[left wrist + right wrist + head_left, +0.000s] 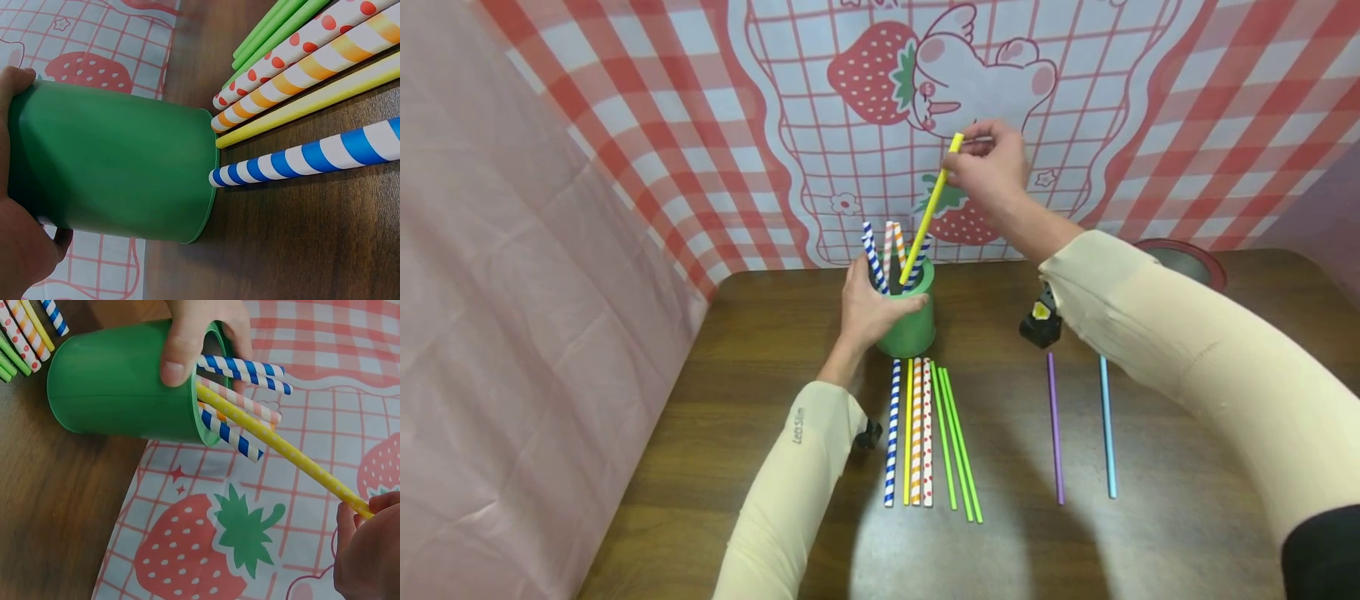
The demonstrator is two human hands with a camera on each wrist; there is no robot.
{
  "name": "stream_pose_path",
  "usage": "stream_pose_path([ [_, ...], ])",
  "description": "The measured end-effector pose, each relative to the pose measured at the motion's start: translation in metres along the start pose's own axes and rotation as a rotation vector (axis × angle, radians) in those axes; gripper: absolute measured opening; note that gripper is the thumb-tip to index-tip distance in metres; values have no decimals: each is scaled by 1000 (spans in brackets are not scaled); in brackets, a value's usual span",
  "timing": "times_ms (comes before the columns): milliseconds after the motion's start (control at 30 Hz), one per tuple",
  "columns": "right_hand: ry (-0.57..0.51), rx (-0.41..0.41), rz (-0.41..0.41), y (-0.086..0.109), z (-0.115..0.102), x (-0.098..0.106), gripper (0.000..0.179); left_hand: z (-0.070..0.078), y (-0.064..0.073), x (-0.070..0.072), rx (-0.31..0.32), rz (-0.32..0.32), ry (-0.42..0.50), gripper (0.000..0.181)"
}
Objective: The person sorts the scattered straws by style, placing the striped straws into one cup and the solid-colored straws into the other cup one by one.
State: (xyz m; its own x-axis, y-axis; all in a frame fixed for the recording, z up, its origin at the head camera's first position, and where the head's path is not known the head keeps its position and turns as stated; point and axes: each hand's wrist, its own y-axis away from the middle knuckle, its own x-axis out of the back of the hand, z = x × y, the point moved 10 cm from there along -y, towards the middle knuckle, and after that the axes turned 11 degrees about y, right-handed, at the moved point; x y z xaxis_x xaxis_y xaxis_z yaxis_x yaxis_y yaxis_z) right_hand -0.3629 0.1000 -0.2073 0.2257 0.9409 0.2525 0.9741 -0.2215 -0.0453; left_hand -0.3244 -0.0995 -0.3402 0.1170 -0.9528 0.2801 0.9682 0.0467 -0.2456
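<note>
We see the yellow straw (931, 208) slanting, its lower end at the mouth of the green cup (907, 329); whether that end is inside, we cannot tell. The right grip (992, 167) pinches its upper part and is cut off in the right wrist view. The left grip (868, 310) is curled round the cup, some fingers hidden behind. We cannot see the bottoms of the striped straws (888, 246) inside. On the tabletop (700, 467), a row of straws (916, 433) lies just beside the cup; purple (1055, 429) and light-blue straws (1107, 429) lie well to the right. The right sleeve (1195, 333) partly covers a red-rimmed round thing (1219, 271). The left sleeve (797, 483) reads "LetsSlim".
</note>
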Motion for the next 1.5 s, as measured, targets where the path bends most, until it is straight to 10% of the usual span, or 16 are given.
stream_pose_path([
  [833, 258, 175, -27, 12, 27, -57, 35, 1, -2, -5, -2, -5, -16, 89],
  [1500, 329, 191, -53, 13, 27, -59, 38, -2, -3, 1, 12, 3, -25, 90],
])
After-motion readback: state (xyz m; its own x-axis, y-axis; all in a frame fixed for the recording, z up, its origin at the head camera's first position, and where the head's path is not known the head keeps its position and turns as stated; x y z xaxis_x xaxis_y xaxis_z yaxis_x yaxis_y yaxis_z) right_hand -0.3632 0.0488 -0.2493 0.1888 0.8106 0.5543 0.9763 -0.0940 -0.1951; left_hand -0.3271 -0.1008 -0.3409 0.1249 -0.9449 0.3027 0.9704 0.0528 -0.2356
